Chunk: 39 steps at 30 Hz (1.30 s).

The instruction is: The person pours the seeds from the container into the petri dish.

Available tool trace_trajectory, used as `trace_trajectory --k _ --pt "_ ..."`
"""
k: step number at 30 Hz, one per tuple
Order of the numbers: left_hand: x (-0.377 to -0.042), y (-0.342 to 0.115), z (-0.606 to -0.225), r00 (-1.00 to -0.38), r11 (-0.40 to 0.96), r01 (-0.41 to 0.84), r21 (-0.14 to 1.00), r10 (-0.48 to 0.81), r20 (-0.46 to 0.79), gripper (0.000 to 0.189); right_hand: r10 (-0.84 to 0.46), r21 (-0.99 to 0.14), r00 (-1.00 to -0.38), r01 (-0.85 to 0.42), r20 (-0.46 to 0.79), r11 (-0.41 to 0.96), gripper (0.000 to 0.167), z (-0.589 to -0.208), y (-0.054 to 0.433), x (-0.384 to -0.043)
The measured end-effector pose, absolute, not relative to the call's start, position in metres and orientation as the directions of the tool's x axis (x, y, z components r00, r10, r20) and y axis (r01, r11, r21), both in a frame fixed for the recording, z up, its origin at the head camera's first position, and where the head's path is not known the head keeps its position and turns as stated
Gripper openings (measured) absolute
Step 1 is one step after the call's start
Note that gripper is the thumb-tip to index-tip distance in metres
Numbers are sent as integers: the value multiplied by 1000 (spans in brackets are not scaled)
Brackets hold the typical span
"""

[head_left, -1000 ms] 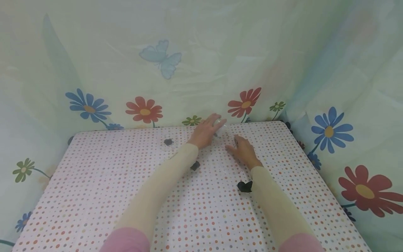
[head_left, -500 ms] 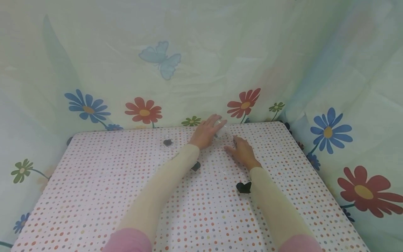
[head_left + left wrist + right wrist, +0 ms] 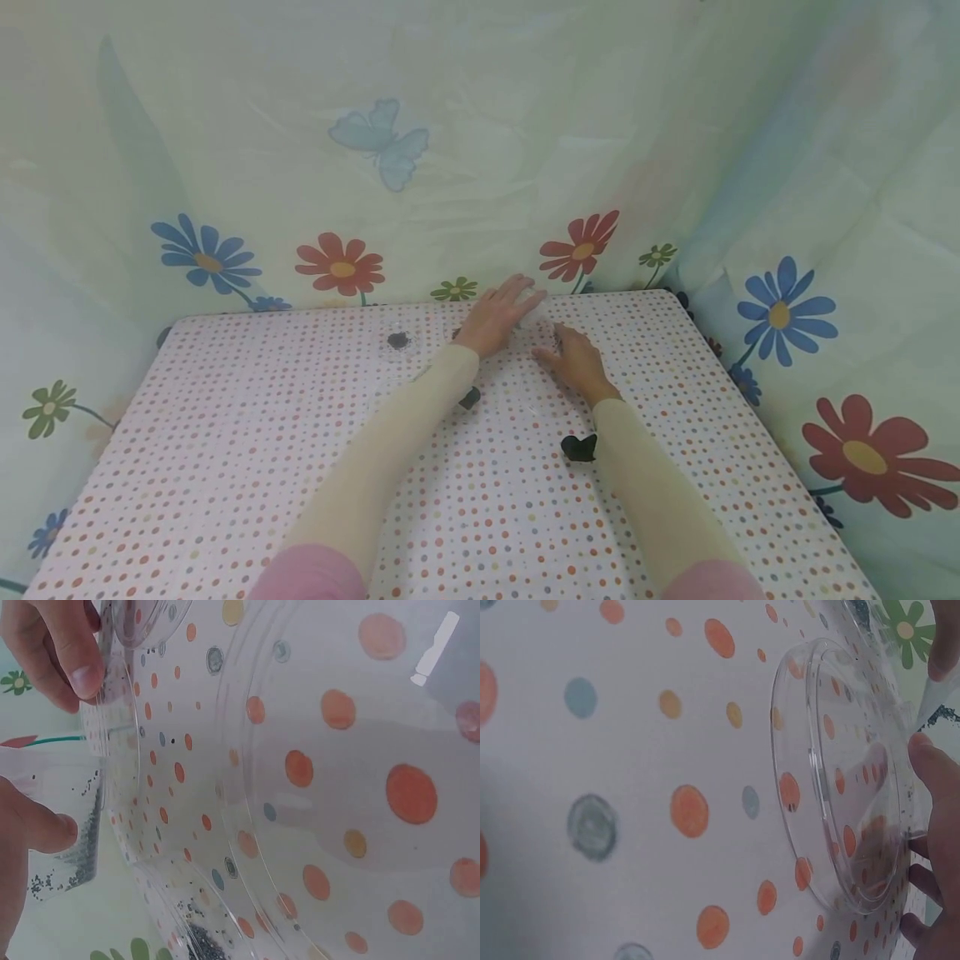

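Note:
My left hand [image 3: 497,321] grips a clear cup [image 3: 75,859] near the table's back edge, thumb pressed on its side. Small black grains lie along the inside, gathered toward its bottom, as the left wrist view shows. To the right, my right hand [image 3: 576,360] rests low with relaxed fingers, its fingertips at the rim of a clear shallow dish [image 3: 120,780] beneath the cup. Closer to me is a clear round dish [image 3: 795,825], faint in the head view. A dish with a pile of black grains [image 3: 398,340] stands left of my left hand.
A white dotted cloth covers the table [image 3: 247,433]. A flowered curtain [image 3: 480,167] hangs close behind it and along the right side. Black wrist pieces [image 3: 579,448] sit at both sleeves. In the left wrist view, a large clear rim [image 3: 240,795] fills the foreground.
My left hand has shifted slightly to the right with the cup, and its fingers sit a little lower. The right hand has hardly moved.

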State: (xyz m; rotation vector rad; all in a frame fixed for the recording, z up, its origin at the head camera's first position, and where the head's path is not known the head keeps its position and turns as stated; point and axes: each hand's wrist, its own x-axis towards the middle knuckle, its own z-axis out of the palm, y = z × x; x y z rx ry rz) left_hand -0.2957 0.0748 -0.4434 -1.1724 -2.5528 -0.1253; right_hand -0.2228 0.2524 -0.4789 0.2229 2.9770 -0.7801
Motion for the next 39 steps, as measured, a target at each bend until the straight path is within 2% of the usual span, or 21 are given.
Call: trace_trajectory --k 9,18,24,29,35,39 --pt "-295 78 -445 -577 631 773 -72 745 333 79 128 -481 -989 149 -75 864 77 -482 252 -225" --pt "-292 81 -441 -555 621 773 -133 762 332 76 126 -470 -990 144 -70 871 76 -482 252 -225" --pt "-293 86 -442 -506 580 786 -216 803 315 68 122 -473 -990 139 -67 870 77 -481 252 -224" --pt "-293 89 -443 -490 562 775 -287 823 289 68 117 -475 -991 131 -60 870 78 -482 253 -224" --pt "-293 90 -443 -466 540 773 -333 839 280 66 113 -468 -993 119 -42 876 74 -483 253 -224" --pt "-293 89 -443 -442 518 776 -360 854 275 63 111 -453 -994 108 -19 885 66 -484 253 -224"
